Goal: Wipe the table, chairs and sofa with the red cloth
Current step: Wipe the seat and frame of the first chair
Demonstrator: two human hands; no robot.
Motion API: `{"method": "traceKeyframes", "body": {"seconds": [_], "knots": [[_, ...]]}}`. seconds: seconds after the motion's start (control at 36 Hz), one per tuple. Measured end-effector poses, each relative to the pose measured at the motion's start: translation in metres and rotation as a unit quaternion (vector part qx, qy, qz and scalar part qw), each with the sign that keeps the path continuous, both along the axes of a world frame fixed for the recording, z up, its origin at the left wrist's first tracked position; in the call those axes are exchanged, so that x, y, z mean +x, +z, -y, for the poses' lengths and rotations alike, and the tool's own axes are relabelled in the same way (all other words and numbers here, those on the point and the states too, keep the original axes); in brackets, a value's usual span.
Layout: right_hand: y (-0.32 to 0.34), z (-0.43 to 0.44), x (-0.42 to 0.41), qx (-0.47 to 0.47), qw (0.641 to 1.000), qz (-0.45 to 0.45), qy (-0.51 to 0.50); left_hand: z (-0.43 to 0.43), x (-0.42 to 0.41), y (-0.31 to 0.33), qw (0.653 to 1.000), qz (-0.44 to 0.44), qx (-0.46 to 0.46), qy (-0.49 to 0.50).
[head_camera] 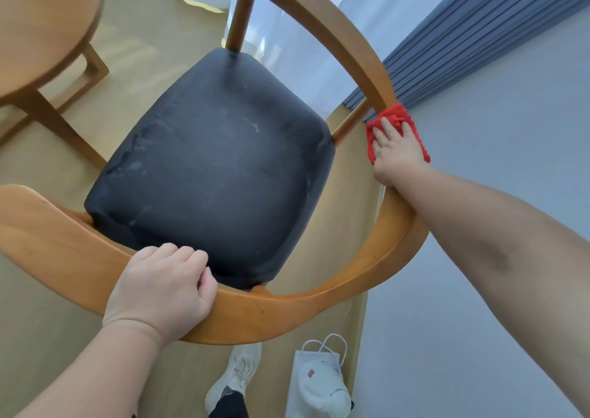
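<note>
Red cloth (396,116) is pressed onto the wooden rail (287,306) of the chair (217,168), at its right side, by the right hand (394,152), fingers laid flat and slightly apart; the near rail is gripped by the left hand (159,286), fingers curled over its inner edge.

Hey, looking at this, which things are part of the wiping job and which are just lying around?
Job: red cloth under the right hand, wooden chair gripped by the left hand, round table.
Lying about: white paper bag, grey curtain.
</note>
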State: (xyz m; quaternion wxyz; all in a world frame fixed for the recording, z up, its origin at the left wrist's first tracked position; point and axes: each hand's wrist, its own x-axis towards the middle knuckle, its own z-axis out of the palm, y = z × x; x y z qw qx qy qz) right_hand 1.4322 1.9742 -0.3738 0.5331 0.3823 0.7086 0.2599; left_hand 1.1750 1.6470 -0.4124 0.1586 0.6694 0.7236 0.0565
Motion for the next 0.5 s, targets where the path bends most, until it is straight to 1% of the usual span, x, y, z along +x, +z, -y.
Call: {"method": "traceKeyframes", "body": {"seconds": [0.11, 0.22, 0.33, 0.44, 0.5], "knots": [[0.006, 0.028, 0.005, -0.045, 0.998, 0.032, -0.021, 0.001, 0.001, -0.001, 1.0, 0.001, 0.003, 0.004], [0.011, 0.057, 0.006, -0.087, 0.994, 0.05, -0.053, -0.002, 0.001, -0.004, 0.998, 0.007, 0.054, 0.022], [0.02, 0.105, 0.001, -0.174, 0.98, 0.048, -0.08, -0.001, 0.002, -0.007, 0.997, 0.02, 0.077, 0.023], [0.033, 0.156, -0.009, -0.266, 0.955, -0.034, -0.125, 0.0, 0.003, -0.007, 0.997, 0.028, 0.074, 0.017], [0.037, 0.175, -0.015, -0.278, 0.944, -0.099, -0.148, 0.0, 0.001, -0.004, 0.997, 0.032, 0.067, 0.014]]}}
